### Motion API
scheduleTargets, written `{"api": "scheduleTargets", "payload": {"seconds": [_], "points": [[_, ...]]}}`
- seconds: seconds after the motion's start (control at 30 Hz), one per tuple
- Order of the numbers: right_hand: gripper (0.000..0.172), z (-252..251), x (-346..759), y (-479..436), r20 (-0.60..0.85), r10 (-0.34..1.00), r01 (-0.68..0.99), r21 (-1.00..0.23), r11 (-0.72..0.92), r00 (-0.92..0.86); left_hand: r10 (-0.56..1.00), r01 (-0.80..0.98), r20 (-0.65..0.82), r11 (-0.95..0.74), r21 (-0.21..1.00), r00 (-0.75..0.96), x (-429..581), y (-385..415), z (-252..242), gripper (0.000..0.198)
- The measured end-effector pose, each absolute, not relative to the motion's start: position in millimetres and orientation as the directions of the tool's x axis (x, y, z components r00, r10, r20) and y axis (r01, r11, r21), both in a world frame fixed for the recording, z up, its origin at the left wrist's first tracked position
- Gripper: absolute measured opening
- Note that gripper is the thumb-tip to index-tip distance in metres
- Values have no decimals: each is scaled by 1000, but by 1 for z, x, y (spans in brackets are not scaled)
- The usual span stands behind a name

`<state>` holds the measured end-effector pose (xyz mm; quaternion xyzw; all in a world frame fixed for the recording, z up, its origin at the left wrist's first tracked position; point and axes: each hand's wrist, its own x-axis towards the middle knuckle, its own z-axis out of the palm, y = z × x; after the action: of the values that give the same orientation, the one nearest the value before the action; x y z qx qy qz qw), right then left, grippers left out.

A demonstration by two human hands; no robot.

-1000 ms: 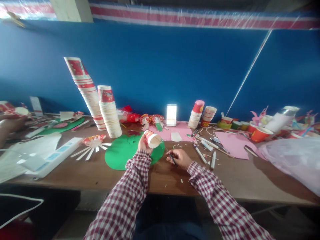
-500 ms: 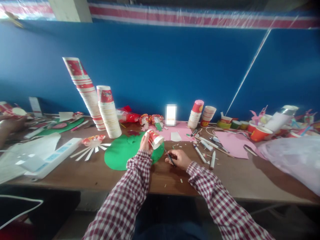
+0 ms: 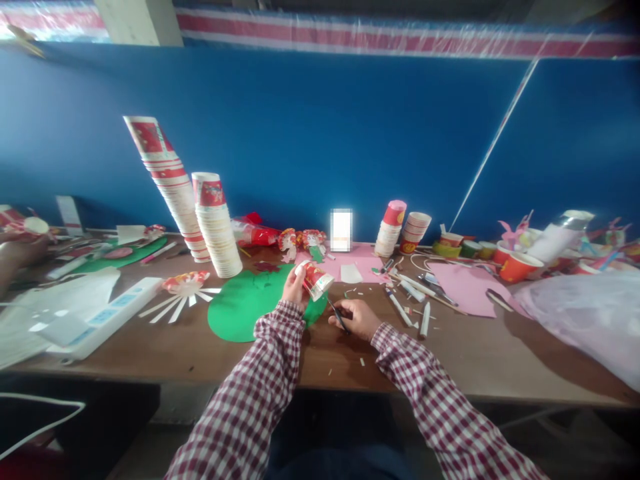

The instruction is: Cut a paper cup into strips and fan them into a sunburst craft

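A red-and-white paper cup [image 3: 316, 280] lies tilted in my left hand [image 3: 294, 287], its mouth turned to the lower right. My left fingers are wrapped round its base end. Just right of the cup, my right hand [image 3: 357, 319] grips dark-handled scissors [image 3: 340, 316], their thin tip pointing up toward the cup's rim; whether the tip touches the rim I cannot tell. Beneath the cup and left hand spreads a green paper sheet [image 3: 235, 310]. To its left lies a paper cup cut into splayed white strips [image 3: 180, 293].
Tall stacks of paper cups [image 3: 216, 227] lean at the back left, with shorter cup stacks [image 3: 393, 227] at the back right. Markers [image 3: 425, 320], scraps and pink paper [image 3: 465, 287] lie to the right, beside a plastic bag [image 3: 590, 320]. Another person's hand [image 3: 20, 250] is at far left.
The cup in my left hand has shifted slightly right and turned, showing more of its printed side. My right hand has barely moved.
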<state>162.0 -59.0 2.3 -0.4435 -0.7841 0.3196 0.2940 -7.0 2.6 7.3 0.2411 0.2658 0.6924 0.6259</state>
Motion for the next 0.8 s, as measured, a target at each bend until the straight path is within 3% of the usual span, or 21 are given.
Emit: {"api": "scheduleTargets", "payload": {"seconds": [0.33,0.8], "points": [[39,3,162,-59,179,890,525,-752,398,-418,992,-727,-67,-32,686,-106,-4,-1,12,15],[37,5,162,-60,163,888,492,-782,382,-430,998,-688,-37,-11,725,-55,-10,0,8,18]]}}
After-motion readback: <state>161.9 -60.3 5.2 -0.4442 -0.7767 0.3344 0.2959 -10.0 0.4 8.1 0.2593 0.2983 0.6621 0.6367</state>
